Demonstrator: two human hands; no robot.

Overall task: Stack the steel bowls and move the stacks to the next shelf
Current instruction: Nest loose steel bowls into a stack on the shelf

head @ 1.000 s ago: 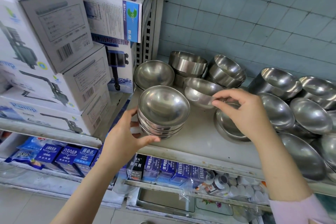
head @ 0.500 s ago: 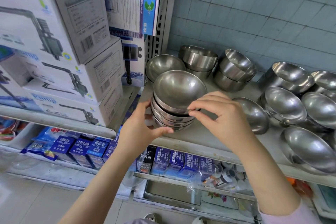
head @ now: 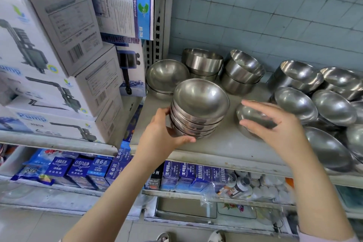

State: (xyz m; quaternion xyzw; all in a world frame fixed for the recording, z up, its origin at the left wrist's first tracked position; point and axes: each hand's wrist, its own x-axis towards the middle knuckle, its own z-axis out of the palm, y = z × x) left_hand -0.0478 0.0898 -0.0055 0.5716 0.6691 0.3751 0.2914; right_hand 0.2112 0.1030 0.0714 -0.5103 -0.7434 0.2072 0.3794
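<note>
Bowl stack (head: 198, 110) | my left hand (head: 163, 133) grips it, steadying | right hand (head: 275, 124) spread wide, reaching loose bowl (head: 253, 118)

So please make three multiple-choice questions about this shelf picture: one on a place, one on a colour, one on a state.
1. Where is the stack of bowls that the left hand holds?
A. on the floor
B. near the front of the shelf
C. on top of the boxes

2. What colour are the small packets on the lower shelf?
A. blue
B. red
C. yellow

3. What is the right hand doing?
A. pressed flat on the shelf
B. closed in a fist
C. open, fingers at a single bowl

Answers: B, the stack stands near the shelf's front edge; A, their fronts are blue; C, its fingers are spread around the bowl, though the grip looks blurred.
</note>
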